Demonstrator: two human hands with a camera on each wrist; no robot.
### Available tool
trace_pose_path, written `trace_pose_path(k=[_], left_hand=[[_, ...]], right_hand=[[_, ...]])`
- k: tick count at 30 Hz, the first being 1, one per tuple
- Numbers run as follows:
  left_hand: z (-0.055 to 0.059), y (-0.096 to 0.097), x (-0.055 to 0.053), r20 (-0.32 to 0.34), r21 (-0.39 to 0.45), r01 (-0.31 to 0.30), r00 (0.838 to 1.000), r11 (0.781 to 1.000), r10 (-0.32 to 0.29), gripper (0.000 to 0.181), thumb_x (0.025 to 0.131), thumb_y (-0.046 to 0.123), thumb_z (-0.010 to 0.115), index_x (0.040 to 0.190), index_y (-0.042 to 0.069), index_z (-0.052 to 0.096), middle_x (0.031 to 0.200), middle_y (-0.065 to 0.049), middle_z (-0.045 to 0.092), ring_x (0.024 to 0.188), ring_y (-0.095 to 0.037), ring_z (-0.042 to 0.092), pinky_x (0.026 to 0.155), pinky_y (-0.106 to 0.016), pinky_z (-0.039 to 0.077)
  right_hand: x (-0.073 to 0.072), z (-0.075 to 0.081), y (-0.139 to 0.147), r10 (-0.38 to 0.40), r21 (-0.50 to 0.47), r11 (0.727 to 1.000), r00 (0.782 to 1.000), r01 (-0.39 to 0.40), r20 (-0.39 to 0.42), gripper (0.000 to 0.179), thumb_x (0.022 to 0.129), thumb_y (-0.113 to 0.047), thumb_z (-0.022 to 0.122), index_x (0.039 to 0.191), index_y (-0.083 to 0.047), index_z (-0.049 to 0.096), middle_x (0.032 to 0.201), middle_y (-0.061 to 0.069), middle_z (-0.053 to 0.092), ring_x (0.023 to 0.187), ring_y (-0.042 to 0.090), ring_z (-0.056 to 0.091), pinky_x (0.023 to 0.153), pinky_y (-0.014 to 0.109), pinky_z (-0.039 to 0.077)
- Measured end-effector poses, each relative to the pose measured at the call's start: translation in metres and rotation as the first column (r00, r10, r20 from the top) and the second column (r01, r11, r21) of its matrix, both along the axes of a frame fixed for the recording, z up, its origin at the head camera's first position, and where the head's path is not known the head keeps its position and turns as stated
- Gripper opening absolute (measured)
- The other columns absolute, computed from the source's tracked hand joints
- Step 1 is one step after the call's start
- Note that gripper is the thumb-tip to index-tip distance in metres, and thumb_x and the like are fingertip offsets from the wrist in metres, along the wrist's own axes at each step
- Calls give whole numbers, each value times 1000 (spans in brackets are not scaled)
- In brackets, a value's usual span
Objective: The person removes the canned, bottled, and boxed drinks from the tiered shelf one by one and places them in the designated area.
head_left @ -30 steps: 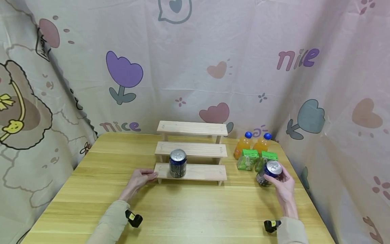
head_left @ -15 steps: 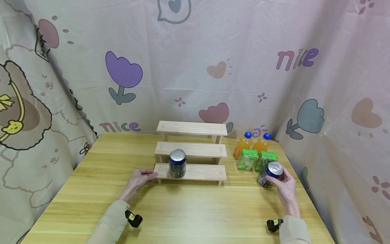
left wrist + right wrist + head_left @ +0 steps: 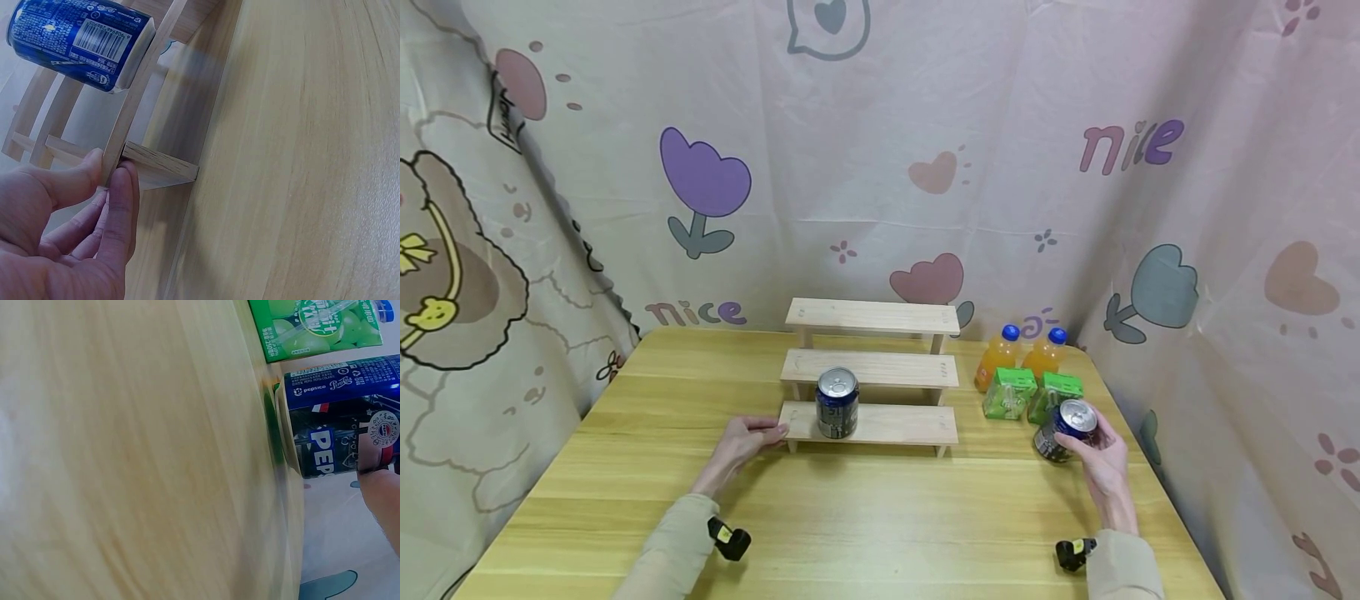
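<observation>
My left hand pinches the left end of the lowest step of a three-tier wooden shelf; in the left wrist view the thumb lies on top and the fingers are beneath. A dark blue soda can stands upright on that step, left of its middle. At the table's right side, my right hand grips a second can, marked Pepsi in the right wrist view, thumb at its near side. This can tilts slightly, close to the tabletop; whether its base touches I cannot tell.
Behind the gripped can stand two green juice cartons, one partly covered by it. Two orange juice bottles with blue caps are behind them. The wooden table meets a patterned curtain at the back and sides.
My right hand and its can have shifted slightly to the right since a second ago, and are nearly still over the last half second. The left hand and shelf stay put.
</observation>
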State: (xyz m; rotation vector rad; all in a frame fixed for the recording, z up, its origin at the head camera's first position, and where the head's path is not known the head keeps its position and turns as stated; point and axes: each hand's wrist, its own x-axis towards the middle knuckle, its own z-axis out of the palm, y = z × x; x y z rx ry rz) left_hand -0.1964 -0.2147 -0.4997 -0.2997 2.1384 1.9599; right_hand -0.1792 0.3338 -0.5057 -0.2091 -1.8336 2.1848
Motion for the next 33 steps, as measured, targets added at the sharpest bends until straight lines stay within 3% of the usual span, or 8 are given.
trace_pose_path(k=[8, 15, 33], left_hand=[[0, -1, 0, -15, 37, 7, 1000, 999, -6, 51, 93, -1, 68, 132, -26, 45, 95, -14, 75, 78, -9, 73, 80, -24, 64], [0, -1, -1, -9, 25, 12, 1000, 1000, -12, 51, 93, 1, 68, 132, -25, 46, 96, -13, 75, 80, -11, 74, 82, -26, 64], [-2, -2, -1, -9, 35, 8, 1000, 999, -8, 51, 93, 2, 69, 131, -24, 47, 94, -11, 75, 81, -12, 74, 81, -25, 64]], right_hand=[[1, -1, 0, 4, 0, 1000, 1000, -4, -4, 74, 78, 23, 67, 142, -12, 52, 122, -15, 60, 113, -2, 57, 95, 7, 50], [1, 0, 0, 14, 16, 1000, 999, -15, 40, 80, 80, 20, 69, 151, -4, 40, 124, -17, 56, 114, -4, 54, 96, 5, 49], [0, 2, 2, 23, 49, 998, 994, -29, 103, 84, 83, 13, 70, 156, -2, 31, 125, -18, 51, 114, -9, 52, 95, 2, 46]])
